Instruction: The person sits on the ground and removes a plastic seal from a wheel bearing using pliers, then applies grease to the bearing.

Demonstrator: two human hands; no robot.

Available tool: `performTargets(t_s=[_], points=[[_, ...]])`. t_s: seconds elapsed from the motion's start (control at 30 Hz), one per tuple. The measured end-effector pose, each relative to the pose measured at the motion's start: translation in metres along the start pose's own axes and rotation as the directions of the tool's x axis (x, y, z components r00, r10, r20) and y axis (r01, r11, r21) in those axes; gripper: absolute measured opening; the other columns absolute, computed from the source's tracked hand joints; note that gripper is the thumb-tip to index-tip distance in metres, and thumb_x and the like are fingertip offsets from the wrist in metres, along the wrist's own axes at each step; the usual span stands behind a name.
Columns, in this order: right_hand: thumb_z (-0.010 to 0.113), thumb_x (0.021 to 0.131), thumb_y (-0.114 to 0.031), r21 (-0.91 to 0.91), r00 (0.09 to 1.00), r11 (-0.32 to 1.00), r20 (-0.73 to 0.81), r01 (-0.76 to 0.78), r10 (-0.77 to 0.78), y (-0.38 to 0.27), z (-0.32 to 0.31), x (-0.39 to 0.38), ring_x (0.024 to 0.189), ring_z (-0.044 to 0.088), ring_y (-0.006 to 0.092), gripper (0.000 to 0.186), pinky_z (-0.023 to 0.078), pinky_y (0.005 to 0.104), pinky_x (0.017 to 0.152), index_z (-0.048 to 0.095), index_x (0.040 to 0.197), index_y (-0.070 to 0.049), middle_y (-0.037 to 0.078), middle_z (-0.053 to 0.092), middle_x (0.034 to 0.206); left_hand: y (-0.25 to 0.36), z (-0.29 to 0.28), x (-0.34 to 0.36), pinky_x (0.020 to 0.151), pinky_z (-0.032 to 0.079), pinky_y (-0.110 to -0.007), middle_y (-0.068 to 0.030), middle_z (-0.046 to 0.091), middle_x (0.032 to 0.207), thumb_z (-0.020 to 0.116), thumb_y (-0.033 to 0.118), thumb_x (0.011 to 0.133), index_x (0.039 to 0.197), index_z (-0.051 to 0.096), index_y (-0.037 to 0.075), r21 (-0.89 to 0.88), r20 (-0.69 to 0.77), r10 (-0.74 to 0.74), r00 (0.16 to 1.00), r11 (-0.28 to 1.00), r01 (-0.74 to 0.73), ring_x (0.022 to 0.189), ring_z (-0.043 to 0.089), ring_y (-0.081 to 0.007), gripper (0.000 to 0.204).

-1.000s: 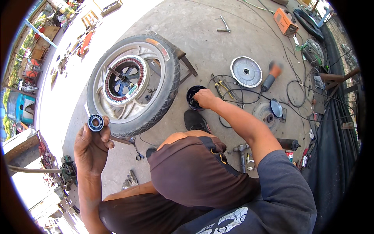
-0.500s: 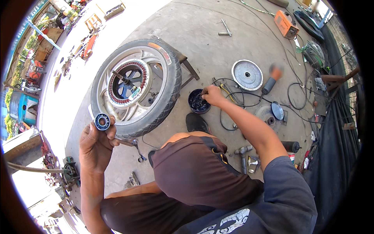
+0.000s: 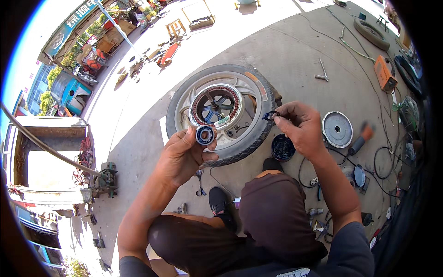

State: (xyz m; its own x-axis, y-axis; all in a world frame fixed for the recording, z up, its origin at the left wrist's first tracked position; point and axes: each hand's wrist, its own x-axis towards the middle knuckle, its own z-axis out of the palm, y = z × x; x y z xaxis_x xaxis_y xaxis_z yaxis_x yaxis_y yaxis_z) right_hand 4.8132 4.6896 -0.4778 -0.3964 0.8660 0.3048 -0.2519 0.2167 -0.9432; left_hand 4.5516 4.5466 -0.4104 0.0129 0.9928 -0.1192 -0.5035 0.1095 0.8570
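Note:
My left hand is closed on a ball bearing, held up between thumb and fingers with its balls facing me. Level with it, to the right, my right hand pinches a small, dark, curved strip with a lump of dark blue grease at its tip. A gap separates that tip from the bearing. Beneath the right hand, a round tub of dark blue grease stands on the ground. Beyond both hands lies a spoked wheel with its tyre, its hub showing copper-coloured windings and an upright axle.
A stool props the wheel. To the right are a round metal cover, an angle grinder, cables and an orange machine. A T-shaped wrench lies farther off. At left stands a vice.
My right hand has come up from the grease tub with the greased strip and moved toward the bearing. My left hand still holds the bearing. The view has shifted left.

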Motion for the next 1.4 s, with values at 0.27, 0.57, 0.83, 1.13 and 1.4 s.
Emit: performTargets(t_s=[0.27,0.57,0.83,1.13,1.4], points=[[0.071,0.077,0.009,-0.163,0.786,0.770,0.182,0.617,-0.591,-0.062,0.051,0.007,0.067,0.066,0.0136,0.015,0.052,0.0251,0.055,0.064,0.090,0.002,0.009,0.067,0.087,0.009,0.028,-0.002,0.073,0.057,-0.034,-0.0094,0.065,0.102,0.057,0.041,0.100,0.116,0.058,0.000,0.051,0.011,-0.011,1.000,0.999,0.011,0.090,0.061,-0.0178,0.044],[0.071,0.077,0.009,-0.180,0.750,0.731,0.233,0.658,-0.619,-0.076,0.062,0.004,0.068,0.067,0.0154,0.016,0.053,0.0264,0.056,0.064,0.089,0.002,0.010,0.067,0.086,0.015,0.041,-0.014,0.074,0.057,-0.035,-0.0068,0.065,0.093,0.055,0.043,0.101,0.107,0.061,0.001,0.039,0.024,-0.040,0.999,0.998,0.039,0.085,0.063,-0.0153,0.043],[0.074,0.074,0.007,-0.260,0.661,0.608,0.278,0.751,-0.697,-0.079,0.064,0.002,0.070,0.067,0.0246,0.019,0.055,0.0320,0.060,0.066,0.090,0.001,0.012,0.067,0.087,0.014,0.043,-0.018,0.073,0.057,-0.035,-0.0080,0.065,0.089,0.055,0.042,0.101,0.106,0.061,0.002,0.011,0.038,-0.059,0.998,0.998,0.059,0.082,0.064,-0.0170,0.041],[0.074,0.065,0.003,-0.389,0.424,0.261,0.427,0.883,-0.799,-0.078,0.058,0.005,0.074,0.068,0.0246,0.025,0.055,0.0325,0.059,0.068,0.089,0.003,0.012,0.066,0.094,0.012,0.043,-0.016,0.072,0.054,-0.035,-0.0110,0.065,0.098,0.053,0.043,0.102,0.109,0.061,0.001,0.010,0.055,-0.074,0.996,0.997,0.074,0.082,0.060,-0.0164,0.044],[0.070,0.065,0.000,-0.410,0.298,0.085,0.491,0.908,-0.818,-0.071,0.054,0.011,0.076,0.068,0.0247,0.025,0.057,0.0317,0.060,0.068,0.089,0.004,0.014,0.066,0.096,0.011,0.044,-0.014,0.071,0.055,-0.035,-0.0100,0.064,0.096,0.051,0.044,0.102,0.109,0.060,0.002,0.001,0.078,-0.104,0.992,0.995,0.104,0.080,0.059,-0.0155,0.043]])
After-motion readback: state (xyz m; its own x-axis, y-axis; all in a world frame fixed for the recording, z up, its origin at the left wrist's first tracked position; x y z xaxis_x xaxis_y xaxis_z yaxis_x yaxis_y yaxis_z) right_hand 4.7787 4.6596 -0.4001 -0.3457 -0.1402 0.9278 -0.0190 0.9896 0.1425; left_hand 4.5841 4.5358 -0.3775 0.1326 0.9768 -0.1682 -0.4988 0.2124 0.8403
